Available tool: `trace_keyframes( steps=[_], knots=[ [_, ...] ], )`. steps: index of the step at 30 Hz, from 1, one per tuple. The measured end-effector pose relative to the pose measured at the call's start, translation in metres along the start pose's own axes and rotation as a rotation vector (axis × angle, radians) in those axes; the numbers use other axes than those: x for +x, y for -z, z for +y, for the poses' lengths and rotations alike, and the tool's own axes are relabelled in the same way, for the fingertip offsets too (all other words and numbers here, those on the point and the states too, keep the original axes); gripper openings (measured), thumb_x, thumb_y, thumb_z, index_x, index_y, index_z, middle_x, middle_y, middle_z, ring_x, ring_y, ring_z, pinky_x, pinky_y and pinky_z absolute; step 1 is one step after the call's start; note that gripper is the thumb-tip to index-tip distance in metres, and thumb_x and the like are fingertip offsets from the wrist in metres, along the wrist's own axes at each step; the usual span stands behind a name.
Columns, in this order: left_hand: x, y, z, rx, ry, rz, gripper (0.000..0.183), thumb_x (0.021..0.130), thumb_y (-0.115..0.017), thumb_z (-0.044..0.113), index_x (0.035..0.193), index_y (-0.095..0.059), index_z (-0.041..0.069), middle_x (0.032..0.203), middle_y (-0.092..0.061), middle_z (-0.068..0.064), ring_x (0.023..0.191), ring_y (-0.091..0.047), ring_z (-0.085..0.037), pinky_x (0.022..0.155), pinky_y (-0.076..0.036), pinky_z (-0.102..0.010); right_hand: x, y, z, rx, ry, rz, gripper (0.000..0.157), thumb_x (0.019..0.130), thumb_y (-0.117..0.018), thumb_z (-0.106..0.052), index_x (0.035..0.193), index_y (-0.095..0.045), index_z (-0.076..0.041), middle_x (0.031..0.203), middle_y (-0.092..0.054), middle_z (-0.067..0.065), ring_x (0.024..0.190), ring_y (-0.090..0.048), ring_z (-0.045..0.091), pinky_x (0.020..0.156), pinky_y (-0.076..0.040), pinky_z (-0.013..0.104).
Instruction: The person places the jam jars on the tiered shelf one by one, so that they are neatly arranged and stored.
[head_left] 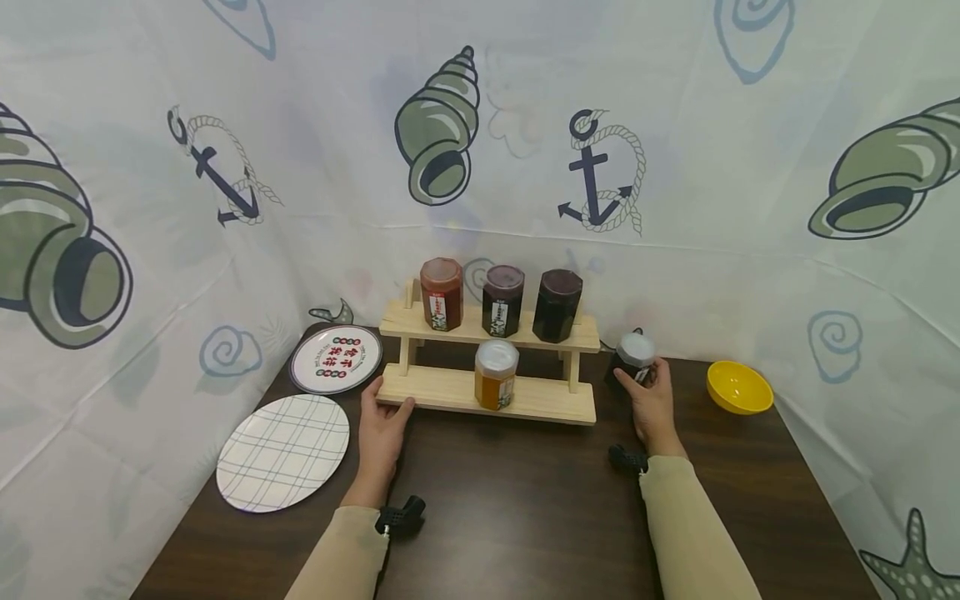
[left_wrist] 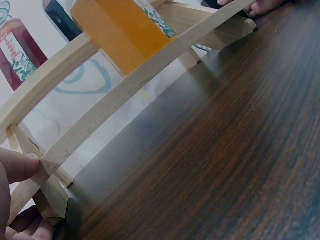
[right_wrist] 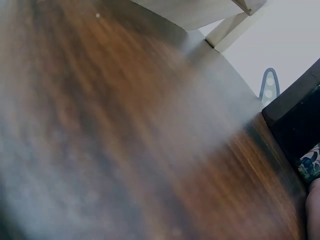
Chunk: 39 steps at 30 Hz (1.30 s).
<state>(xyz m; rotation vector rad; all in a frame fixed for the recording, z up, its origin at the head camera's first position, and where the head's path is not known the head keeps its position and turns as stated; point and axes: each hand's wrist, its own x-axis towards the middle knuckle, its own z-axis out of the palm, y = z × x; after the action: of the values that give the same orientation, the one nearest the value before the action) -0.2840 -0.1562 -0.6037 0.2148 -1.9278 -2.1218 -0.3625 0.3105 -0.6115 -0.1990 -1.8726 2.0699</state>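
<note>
A two-tier wooden rack [head_left: 442, 385] stands at the back of the table. My left hand [head_left: 384, 429] grips the left end of its lower board, the thumb [left_wrist: 22, 166] on the front edge and the other fingers curled beneath. On that board sits an amber jar [head_left: 496, 375] with a pale lid. Along the upper board are a red jar [head_left: 442, 293] and two dark jars, one purple-lidded [head_left: 502, 300], the other black-looking [head_left: 557, 306]. Right of the rack, my right hand [head_left: 651, 400] holds a dark jar [head_left: 632, 354] with a greyish-white lid, low at the tabletop.
To the left lie a round plate with red lettering [head_left: 336, 360] and a larger checked plate [head_left: 283, 452]. A yellow bowl [head_left: 738, 388] stands near the right edge of the dark wooden table [head_left: 517, 500]. Behind it all hangs a printed cloth [head_left: 315, 167].
</note>
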Motion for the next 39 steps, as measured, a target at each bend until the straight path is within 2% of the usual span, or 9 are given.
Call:
trace_keyframes(
  steps=[2,7,9,13,19,24,27,32,39],
  knots=[
    [0.0,0.0,0.0,0.003,0.002,0.002,0.082,0.105,-0.072,0.004,0.171,-0.023,0.008,0.178,-0.025,-0.022,0.162,-0.037,-0.034,0.121,-0.045,-0.024,0.0,0.0,0.001,-0.005,0.002,0.011,0.064,0.094,-0.086,-0.004,0.143,-0.048,-0.018,0.165,-0.044,0.009,0.163,-0.034,0.021,0.135,-0.032,0.04],
    [0.001,0.0,0.001,0.008,0.004,0.0,0.084,0.105,-0.071,0.004,0.172,-0.021,0.008,0.179,-0.022,-0.022,0.163,-0.035,-0.035,0.13,-0.035,-0.05,-0.004,-0.001,0.002,0.032,0.033,0.034,0.062,0.091,-0.087,-0.001,0.139,-0.051,-0.017,0.159,-0.051,0.006,0.155,-0.044,0.019,0.123,-0.043,0.025],
    [0.001,0.0,0.0,0.008,0.003,0.001,0.083,0.105,-0.072,0.005,0.171,-0.022,0.009,0.179,-0.023,-0.022,0.163,-0.036,-0.035,0.13,-0.036,-0.049,-0.006,-0.002,0.001,0.041,0.047,0.041,0.062,0.091,-0.088,-0.002,0.14,-0.053,-0.016,0.155,-0.054,0.004,0.151,-0.048,0.018,0.117,-0.047,0.021],
    [0.002,-0.001,-0.002,0.009,0.005,0.003,0.082,0.105,-0.072,0.006,0.171,-0.024,0.009,0.178,-0.025,-0.022,0.161,-0.038,-0.035,0.129,-0.038,-0.046,-0.013,0.001,-0.001,0.051,0.063,0.072,0.064,0.091,-0.089,-0.007,0.144,-0.054,-0.017,0.153,-0.056,0.001,0.148,-0.051,0.018,0.12,-0.048,0.025],
    [0.001,-0.002,-0.002,0.021,0.001,-0.003,0.083,0.105,-0.073,0.006,0.171,-0.023,0.009,0.179,-0.024,-0.023,0.162,-0.037,-0.037,0.129,-0.037,-0.051,-0.032,0.01,-0.006,0.13,0.123,0.112,0.064,0.093,-0.086,-0.004,0.147,-0.053,-0.015,0.149,-0.056,0.003,0.142,-0.053,0.02,0.115,-0.05,0.02],
    [0.005,0.0,0.002,0.021,-0.01,0.006,0.084,0.105,-0.072,0.005,0.172,-0.021,0.009,0.179,-0.021,-0.023,0.163,-0.035,-0.039,0.13,-0.035,-0.054,-0.046,0.013,-0.013,0.017,0.137,0.104,0.062,0.094,-0.088,-0.01,0.146,-0.055,-0.017,0.15,-0.057,0.001,0.141,-0.054,0.016,0.109,-0.05,0.012],
    [0.005,0.001,0.002,0.02,-0.002,0.004,0.084,0.105,-0.072,0.005,0.172,-0.021,0.009,0.179,-0.022,-0.023,0.162,-0.036,-0.038,0.13,-0.035,-0.053,-0.052,0.013,-0.016,-0.036,0.151,0.132,0.062,0.093,-0.089,-0.011,0.146,-0.057,-0.017,0.147,-0.058,0.0,0.139,-0.055,0.014,0.107,-0.049,0.01],
    [0.003,0.0,0.0,0.012,0.01,-0.006,0.083,0.105,-0.073,0.006,0.171,-0.022,0.008,0.178,-0.025,-0.023,0.161,-0.038,-0.036,0.129,-0.036,-0.051,-0.062,0.01,-0.023,-0.025,0.239,0.216,0.06,0.091,-0.089,-0.006,0.143,-0.06,-0.012,0.139,-0.062,-0.001,0.13,-0.057,0.017,0.101,-0.051,0.014],
    [0.003,0.002,-0.005,0.018,0.001,0.013,0.084,0.105,-0.072,0.004,0.171,-0.022,0.008,0.178,-0.023,-0.024,0.162,-0.036,-0.038,0.129,-0.036,-0.052,-0.067,-0.001,-0.032,0.052,0.338,0.202,0.059,0.09,-0.087,0.002,0.142,-0.06,-0.008,0.139,-0.062,0.002,0.129,-0.057,0.021,0.103,-0.052,0.019]
  ],
)
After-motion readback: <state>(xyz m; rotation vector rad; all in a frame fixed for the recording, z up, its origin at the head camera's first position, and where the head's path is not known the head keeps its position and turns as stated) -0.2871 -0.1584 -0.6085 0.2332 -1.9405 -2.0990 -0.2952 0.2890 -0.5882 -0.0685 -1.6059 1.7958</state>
